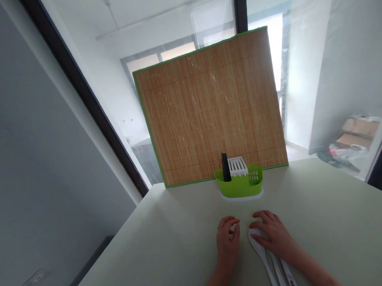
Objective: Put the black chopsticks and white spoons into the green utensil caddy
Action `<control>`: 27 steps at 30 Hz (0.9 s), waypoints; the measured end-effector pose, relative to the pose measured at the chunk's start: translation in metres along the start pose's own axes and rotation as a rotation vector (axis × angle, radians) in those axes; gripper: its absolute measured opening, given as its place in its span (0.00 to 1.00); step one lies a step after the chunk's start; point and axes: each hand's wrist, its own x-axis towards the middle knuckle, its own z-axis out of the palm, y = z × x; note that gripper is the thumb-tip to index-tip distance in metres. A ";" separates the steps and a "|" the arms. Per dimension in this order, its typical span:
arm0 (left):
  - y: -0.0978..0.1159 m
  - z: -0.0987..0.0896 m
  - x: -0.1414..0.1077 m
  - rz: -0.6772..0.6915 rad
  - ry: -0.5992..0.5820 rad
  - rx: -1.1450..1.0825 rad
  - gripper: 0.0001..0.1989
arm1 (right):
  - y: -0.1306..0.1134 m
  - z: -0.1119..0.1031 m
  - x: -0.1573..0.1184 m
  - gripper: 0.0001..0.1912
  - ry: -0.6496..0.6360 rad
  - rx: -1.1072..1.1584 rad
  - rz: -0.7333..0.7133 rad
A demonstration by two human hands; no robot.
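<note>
My left hand [227,244] is just above or on the pale table, its fingers loosely curled and apart with nothing between them. To its right, my right hand [275,235] lies over the heads of white long-handled spoons or similar utensils, fingers spread. The leftmost white spoon [261,253] shows its rounded bowl beside my fingertips. Two more white handles [280,274] run towards me under my right hand, which hides their heads. Beyond both hands stands a green utensil basket [239,188] on a white base, holding black chopsticks [226,169] and a white slatted rack [238,166].
A bamboo mat [213,104] with green edging leans upright against the glass behind the basket. The pale table [175,228] extends to both sides. A grey wall [46,157] is on the left. Cardboard boxes [361,129] and plastic bags lie beyond the glass.
</note>
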 end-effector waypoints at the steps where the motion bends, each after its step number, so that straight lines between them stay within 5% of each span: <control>1: 0.003 0.001 -0.002 0.003 -0.023 -0.018 0.12 | 0.000 0.001 0.000 0.10 -0.004 -0.003 0.016; 8: 0.002 0.010 -0.001 -0.010 -0.093 -0.023 0.10 | 0.007 0.013 0.003 0.07 -0.011 0.044 0.094; 18: 0.012 0.021 -0.005 -0.121 -0.243 -0.211 0.11 | 0.000 -0.002 0.007 0.12 0.301 0.392 0.056; 23: 0.028 0.026 -0.002 -0.111 -0.186 -0.195 0.09 | -0.004 -0.005 0.004 0.11 0.362 0.457 0.067; 27: 0.042 0.011 0.023 -0.026 -0.091 -0.186 0.08 | -0.004 -0.008 0.003 0.11 0.345 0.489 0.065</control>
